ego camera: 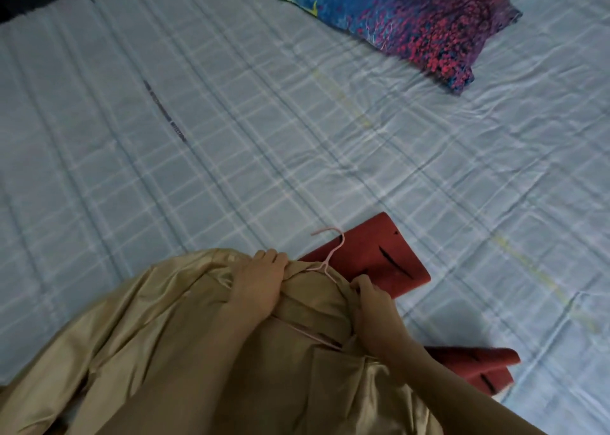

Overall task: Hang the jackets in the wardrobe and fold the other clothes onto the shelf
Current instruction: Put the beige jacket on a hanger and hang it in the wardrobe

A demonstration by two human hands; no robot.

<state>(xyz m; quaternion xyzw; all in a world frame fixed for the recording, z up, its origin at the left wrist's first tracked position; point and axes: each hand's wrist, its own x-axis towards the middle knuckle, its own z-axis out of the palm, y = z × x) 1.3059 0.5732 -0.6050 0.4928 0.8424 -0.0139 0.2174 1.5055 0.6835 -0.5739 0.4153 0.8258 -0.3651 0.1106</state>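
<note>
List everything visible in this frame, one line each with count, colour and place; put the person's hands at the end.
jacket: one, tan and shiny, bottom left on the bed, being fitted onto the hanger.
hanger: one, pale pink, hook sticking out at the jacket collar.
red garment: one, red with dark slits, under and right of the jacket.
pillow: one, blue, purple and red, top right.
bedsheet: one, light blue checked.
left hand: grips the collar.
right hand: grips the collar's right side.

One tan jacket (158,335), one pink hanger (325,263), one red garment (379,256), one pillow (412,22), one bed (165,121), two hands (260,283).
</note>
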